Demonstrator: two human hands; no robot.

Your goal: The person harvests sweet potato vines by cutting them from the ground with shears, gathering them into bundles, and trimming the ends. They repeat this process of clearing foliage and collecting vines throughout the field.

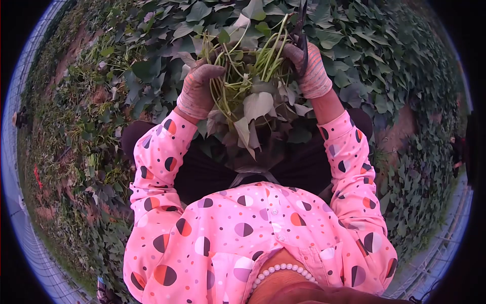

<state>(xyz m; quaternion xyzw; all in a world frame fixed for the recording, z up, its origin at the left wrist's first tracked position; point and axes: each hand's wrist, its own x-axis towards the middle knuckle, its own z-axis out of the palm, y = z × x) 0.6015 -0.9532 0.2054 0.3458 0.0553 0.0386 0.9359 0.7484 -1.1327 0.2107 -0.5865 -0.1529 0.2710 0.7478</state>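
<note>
Both my hands wear striped, soil-darkened work gloves. My left hand [198,87] is closed around the left side of a loose bunch of cut sweet potato vines [263,66], thumb across the stems. On the other side, my right hand [310,68] grips the pale green stem ends. A thin dark curved thing [304,35] lies along the right hand's fingers; its kind I cannot make out. Wilted leaves [258,105] hang from the bunch over my lap. Some fingers of both hands are hidden by stems and leaves.
Dense leafy vines [349,45] cover the ground ahead and to the right. On the left lie pulled stems and patches of bare soil [76,50]. My dark-trousered knees [136,134] are bent on either side. Netting [30,66] borders the plot.
</note>
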